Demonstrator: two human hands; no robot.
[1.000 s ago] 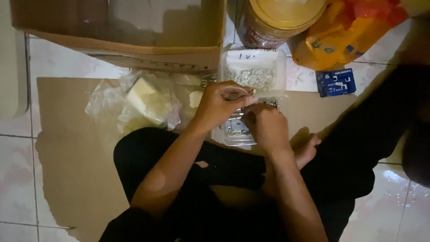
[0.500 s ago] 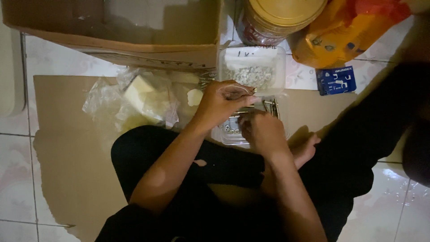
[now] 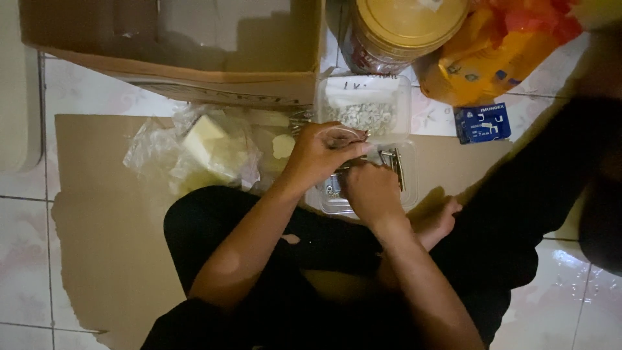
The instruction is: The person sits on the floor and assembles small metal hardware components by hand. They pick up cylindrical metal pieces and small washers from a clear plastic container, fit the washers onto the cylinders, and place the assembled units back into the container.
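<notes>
A person is sitting cross-legged on a tiled floor [image 3: 26,259], looking down at both bare hands, which are meeting over a shallow clear plastic tray [image 3: 407,194] just in front of the legs. The left hand [image 3: 321,152] is curling its fingers together around something small and thin, possibly a loop of wire; the light is too dim to say what. The right hand [image 3: 369,191] is lying just below it, knuckles up, its grip closed, though what it is pinching is hidden. Small metal parts [image 3: 392,162] are showing in the tray beside the fingers, probably kept there so they stay within easy reach.

Touching the tray's far edge, a second clear container [image 3: 363,107] is holding a heap of pale grey bits. A sheet of brown cardboard [image 3: 97,194] is covering the floor under the work, seemingly as a mat. To the left, a crumpled clear plastic bag [image 3: 194,152] is holding pale yellow blocks. Beyond, an open cardboard box [image 3: 175,52], a jar with a yellow lid [image 3: 408,23], an orange bag [image 3: 492,58] and a small blue packet [image 3: 483,122] are standing near.
</notes>
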